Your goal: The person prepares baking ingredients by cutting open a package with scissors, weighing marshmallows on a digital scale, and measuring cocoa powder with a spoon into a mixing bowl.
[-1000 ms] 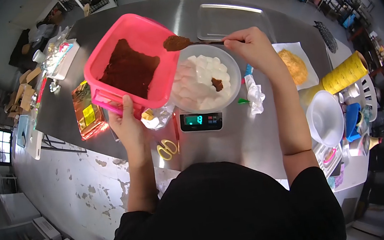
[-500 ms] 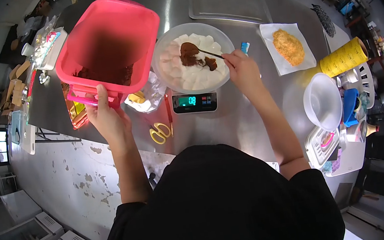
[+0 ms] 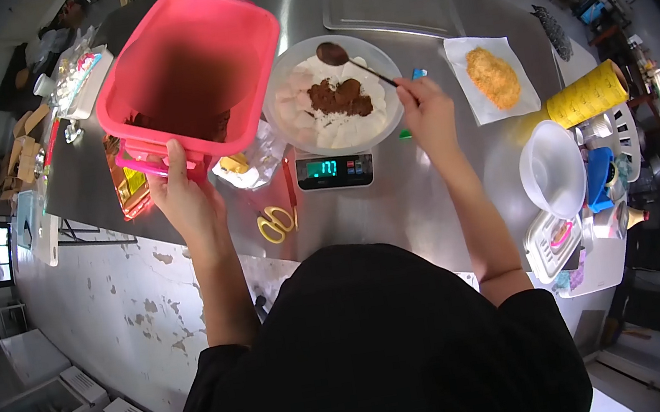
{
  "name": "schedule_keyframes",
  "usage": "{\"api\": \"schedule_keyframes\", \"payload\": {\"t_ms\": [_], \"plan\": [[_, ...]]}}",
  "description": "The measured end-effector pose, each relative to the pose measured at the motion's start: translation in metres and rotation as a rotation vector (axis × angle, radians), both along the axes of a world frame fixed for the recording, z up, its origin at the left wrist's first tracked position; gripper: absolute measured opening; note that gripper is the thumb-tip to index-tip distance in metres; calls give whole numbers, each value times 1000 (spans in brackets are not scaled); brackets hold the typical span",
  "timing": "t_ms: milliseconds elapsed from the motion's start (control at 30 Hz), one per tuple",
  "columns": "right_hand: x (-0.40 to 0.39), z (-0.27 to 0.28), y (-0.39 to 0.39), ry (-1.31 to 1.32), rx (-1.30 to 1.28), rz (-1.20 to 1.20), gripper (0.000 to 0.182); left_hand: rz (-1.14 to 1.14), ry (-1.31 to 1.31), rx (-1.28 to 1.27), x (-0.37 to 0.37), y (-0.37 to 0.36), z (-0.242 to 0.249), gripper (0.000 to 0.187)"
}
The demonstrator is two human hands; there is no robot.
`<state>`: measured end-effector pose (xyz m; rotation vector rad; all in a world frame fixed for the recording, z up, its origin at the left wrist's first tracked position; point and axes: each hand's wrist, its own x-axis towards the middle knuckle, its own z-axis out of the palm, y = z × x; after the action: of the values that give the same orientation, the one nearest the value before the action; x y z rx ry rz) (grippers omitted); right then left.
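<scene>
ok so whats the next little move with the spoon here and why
Probably dip the spoon back into the pink container. The right hand holds the spoon over the clear bowl's far rim, its scoop looking mostly emptied. Brown powder sits on the white pieces, while the left hand holds the container tilted beside the bowl.

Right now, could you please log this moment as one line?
left hand: holds pink tub tilted | right hand: holds spoon over bowl | brown powder on white pieces | bowl on scale
</scene>
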<state>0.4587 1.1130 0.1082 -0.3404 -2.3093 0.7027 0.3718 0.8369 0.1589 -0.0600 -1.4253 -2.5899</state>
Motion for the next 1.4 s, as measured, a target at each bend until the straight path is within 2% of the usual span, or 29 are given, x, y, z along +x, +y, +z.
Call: {"api": "schedule_keyframes", "payload": {"t_ms": [67, 100, 167, 300, 400, 467, 500, 567, 800, 867, 1067, 1133, 1200, 1400], "plan": [[0, 11, 1, -45, -211, -46, 15, 6, -3, 13, 2, 1, 4, 25], [0, 16, 1, -50, -213, -45, 15, 10, 3, 32, 4, 2, 6, 20], [-2, 25, 0, 11, -370, -33, 18, 14, -2, 30, 5, 2, 7, 20], [-5, 41, -1, -4, -500, 6, 20, 8, -3, 34, 6, -1, 7, 19], [-3, 49, -5, -8, -334, -17, 18, 40, -22, 36, 9, 0, 11, 17], [0, 38, 1, -95, 38, -72, 14, 28, -20, 28, 8, -5, 7, 23], [2, 32, 2, -95, 40, -71, 14, 17, -23, 14, 7, -8, 4, 29], [5, 24, 2, -249, 229, -169, 12, 9, -21, 16, 7, -11, 1, 29], [13, 18, -21, -465, 251, -187, 10, -7, -31, 15, 6, -12, -1, 30], [13, 20, -27, -398, 198, -51, 11, -4, -33, 17, 6, -11, 1, 29], [8, 34, -28, -254, 286, -85, 13, -14, -31, 13, 6, -12, 1, 28], [7, 37, -25, -238, 267, -91, 13, -18, -24, 12, 6, -11, 2, 27], [7, 40, -23, -220, 249, -94, 14, 13, -32, 21, 8, -8, 6, 15], [5, 47, -15, -147, 224, -89, 17, -21, -23, 23, 7, -13, -1, 14]]}}
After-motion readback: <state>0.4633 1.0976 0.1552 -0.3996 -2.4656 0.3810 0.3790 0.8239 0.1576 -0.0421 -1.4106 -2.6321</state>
